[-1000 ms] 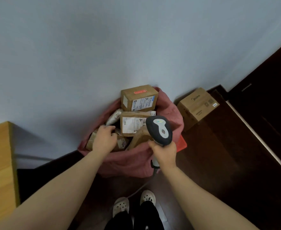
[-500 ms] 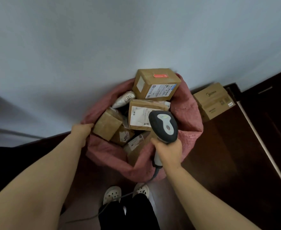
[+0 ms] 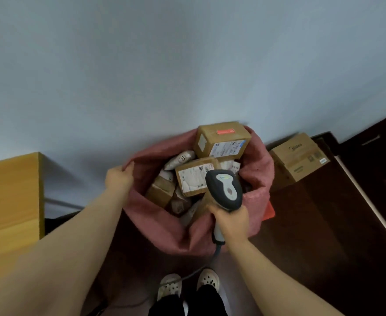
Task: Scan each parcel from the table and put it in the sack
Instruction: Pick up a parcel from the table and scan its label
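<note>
1. Since a second ago the left grip [image 3: 119, 179] has come out of the mouth of the sack [image 3: 155, 226], where it lay on a parcel. It now sits on the rim at the sack's left side. The table [image 3: 9, 190] has come back into view left of the sack.
2. The left grip is curled over a fold of the red fabric and holds the rim up and open. Its thumb is hidden.
3. The right grip [image 3: 232, 221] is clenched round the handle of the scanner [image 3: 225, 190]. The scanner's head hangs over the sack's near right edge, and its cable [image 3: 201, 269] trails down from the sack.
4. All visible parcels are inside the sack. A box with a red sticker [image 3: 221, 139] is on top at the far side, and a labelled box [image 3: 194, 176] sits just in front of it. Smaller packets lie deeper to the left. Neither grip holds a parcel.
5. The step in hand looks like settling the sack after a drop.
6. The next move calls for letting go of the rim and turning left of the sack to the table. A fresh parcel would then be lifted with its label facing the scanner. I cannot tell whether any parcels remain there.
</note>
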Action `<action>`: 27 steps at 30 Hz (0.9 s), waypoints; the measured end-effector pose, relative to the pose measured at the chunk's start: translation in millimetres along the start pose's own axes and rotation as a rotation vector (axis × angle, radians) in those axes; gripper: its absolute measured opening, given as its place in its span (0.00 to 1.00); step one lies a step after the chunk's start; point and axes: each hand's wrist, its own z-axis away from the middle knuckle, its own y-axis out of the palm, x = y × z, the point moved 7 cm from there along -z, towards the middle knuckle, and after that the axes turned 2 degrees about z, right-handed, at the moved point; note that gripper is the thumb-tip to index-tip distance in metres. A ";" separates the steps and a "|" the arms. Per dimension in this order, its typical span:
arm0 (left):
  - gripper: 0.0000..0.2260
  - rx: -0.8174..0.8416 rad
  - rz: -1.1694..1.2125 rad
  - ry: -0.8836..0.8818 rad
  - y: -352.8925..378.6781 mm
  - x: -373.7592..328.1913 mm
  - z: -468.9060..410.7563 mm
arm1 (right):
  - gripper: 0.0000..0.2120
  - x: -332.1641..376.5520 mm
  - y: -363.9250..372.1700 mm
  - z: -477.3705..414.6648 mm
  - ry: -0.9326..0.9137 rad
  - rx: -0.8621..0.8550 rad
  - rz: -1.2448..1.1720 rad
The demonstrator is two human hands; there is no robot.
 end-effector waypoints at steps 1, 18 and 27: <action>0.17 0.008 -0.013 0.062 0.5 -15.6 -0.7 | 0.08 4.1 -1.3 0.6 -0.006 -0.006 -0.010; 0.12 0.104 -0.058 0.300 -1.1 -83.3 -4.3 | 0.19 23.7 -2.7 25.8 -0.097 0.010 -0.157; 0.10 0.081 -0.243 0.115 2.7 -10.6 18.5 | 0.11 -15.4 -22.3 22.1 0.197 0.036 -0.277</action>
